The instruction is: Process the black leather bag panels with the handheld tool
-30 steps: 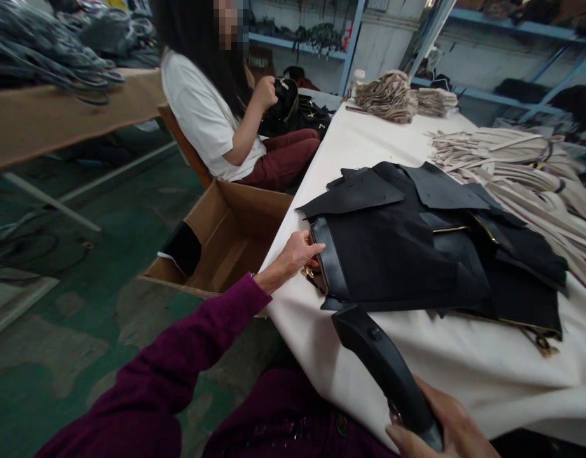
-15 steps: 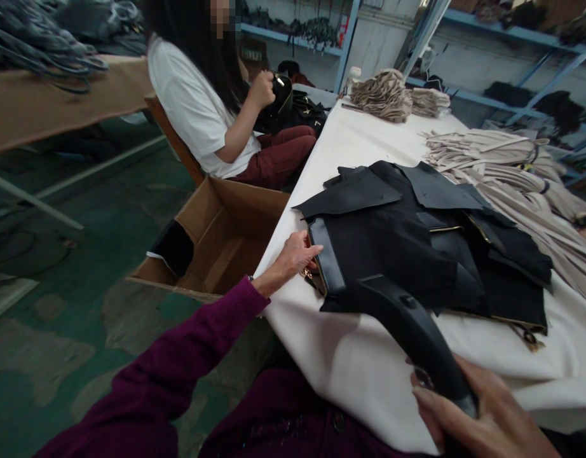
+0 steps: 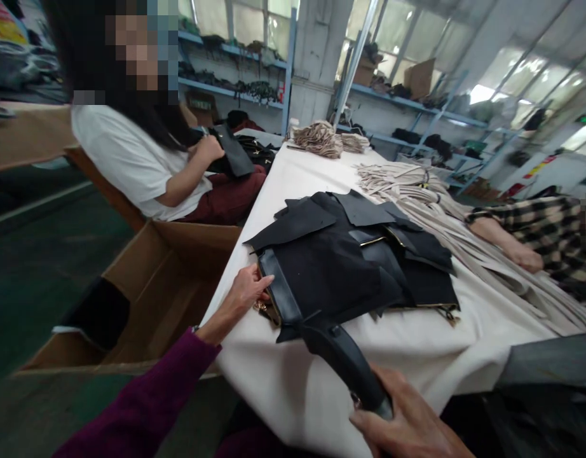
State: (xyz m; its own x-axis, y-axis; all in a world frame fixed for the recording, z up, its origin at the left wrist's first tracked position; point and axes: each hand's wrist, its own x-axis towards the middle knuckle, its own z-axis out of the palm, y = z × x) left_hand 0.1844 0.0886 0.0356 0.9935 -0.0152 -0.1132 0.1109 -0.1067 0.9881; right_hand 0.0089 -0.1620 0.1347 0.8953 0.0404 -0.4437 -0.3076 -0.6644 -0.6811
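At the near left corner of a pile of black fabric and leather pieces, my left hand [image 3: 248,287] pinches the edge of a black zippered bag panel [image 3: 316,270]. My thumb lies on the panel's smooth leather strip [image 3: 279,286]. Gold-coloured metal hardware [image 3: 260,307] hangs by my fingers. My right hand [image 3: 402,416] is wrapped round the lower end of a black curved handheld tool [image 3: 343,356], whose exact kind I cannot make out. The tool's far end is over the panel's near edge; whether it touches is unclear.
An open cardboard box [image 3: 145,356] with a black piece inside stands left of the white-covered table [image 3: 293,375]. Beige strap bundles [image 3: 417,191] lie behind the pile. A co-worker in a white shirt [image 3: 131,159] sits at left; another in a checked shirt [image 3: 550,229] is at right.
The view has tilted up and turned right, bringing the checked-shirt co-worker into sight. My hands keep their grips on panel and tool. The seated co-worker's black piece has shifted and shows a flat side.
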